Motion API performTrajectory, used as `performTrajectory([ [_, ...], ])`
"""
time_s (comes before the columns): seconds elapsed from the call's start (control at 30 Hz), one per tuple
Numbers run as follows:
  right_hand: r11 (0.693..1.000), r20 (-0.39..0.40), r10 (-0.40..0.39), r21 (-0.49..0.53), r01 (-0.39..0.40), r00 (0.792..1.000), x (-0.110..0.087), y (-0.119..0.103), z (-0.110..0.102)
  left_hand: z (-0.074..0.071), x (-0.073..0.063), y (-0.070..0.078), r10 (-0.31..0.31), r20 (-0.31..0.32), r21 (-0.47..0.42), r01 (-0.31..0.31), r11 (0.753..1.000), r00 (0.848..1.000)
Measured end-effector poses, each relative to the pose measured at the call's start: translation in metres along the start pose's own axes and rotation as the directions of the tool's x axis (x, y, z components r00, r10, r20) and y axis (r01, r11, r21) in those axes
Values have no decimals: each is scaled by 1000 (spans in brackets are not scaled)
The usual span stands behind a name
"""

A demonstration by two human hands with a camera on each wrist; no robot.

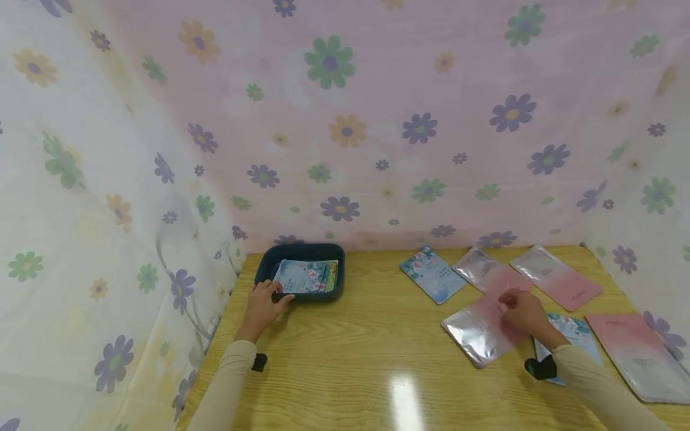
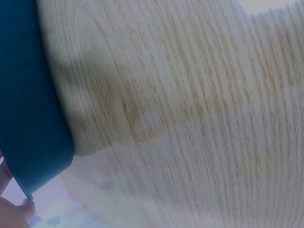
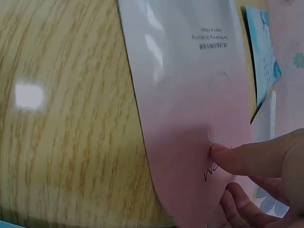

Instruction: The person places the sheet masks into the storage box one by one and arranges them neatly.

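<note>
Fingers of the right hand [image 1: 521, 311]: the thumb lies on the upper face of a pink-and-silver pouch [image 1: 477, 335] and the other fingers [image 3: 242, 202] curl at its far margin, pinching the pink end beside the printed name. Left hand [image 1: 263, 308]: thumb and fingers are clamped on the near left corner of a dark tray [image 1: 341, 272].

Good handling of the pouch probably calls for a firm but light pinch, so that the film does not crease, and for lifting it clear of its neighbours rather than dragging it; the left hand should grip gently, lest the tray tip.

The pouch is on the right side of the desk [image 1: 350, 359], at its middle depth. Its long axis runs obliquely: the silver end points near and left, the pink end far and right. In the right wrist view, its small print appears inverted. Whether the silver end touches the desk cannot be told.

Beyond it, a second pink pouch [image 1: 477, 266] is partly covered, with a blue floral sachet [image 1: 433, 275] just to its left. Within the tray, another floral sachet [image 1: 299, 275] lies lengthwise from left to right.
</note>
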State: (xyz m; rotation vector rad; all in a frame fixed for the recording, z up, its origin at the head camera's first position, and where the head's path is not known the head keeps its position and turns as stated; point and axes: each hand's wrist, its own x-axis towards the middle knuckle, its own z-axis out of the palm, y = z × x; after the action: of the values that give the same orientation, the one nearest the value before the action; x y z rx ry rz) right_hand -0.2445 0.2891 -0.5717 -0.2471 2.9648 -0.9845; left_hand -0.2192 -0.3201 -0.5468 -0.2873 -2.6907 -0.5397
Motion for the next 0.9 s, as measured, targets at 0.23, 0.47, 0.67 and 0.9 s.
performTrajectory([
  [0.23,997,100,66,42,-70,993,1,-8,-5,-2,-1,2,-21,24,2,21,1000,999],
  [0.47,987,184,73,125,-97,980,-3,-17,-8,-1,-1,1,-21,17,-4,21,1000,1000],
  [0.67,956,305,49,261,-133,951,-5,-23,-12,-1,0,1,-18,21,-5,19,1000,1000],
  [0.9,908,340,45,378,-180,939,-7,-30,-9,-2,0,2,-19,29,-1,19,1000,999],
])
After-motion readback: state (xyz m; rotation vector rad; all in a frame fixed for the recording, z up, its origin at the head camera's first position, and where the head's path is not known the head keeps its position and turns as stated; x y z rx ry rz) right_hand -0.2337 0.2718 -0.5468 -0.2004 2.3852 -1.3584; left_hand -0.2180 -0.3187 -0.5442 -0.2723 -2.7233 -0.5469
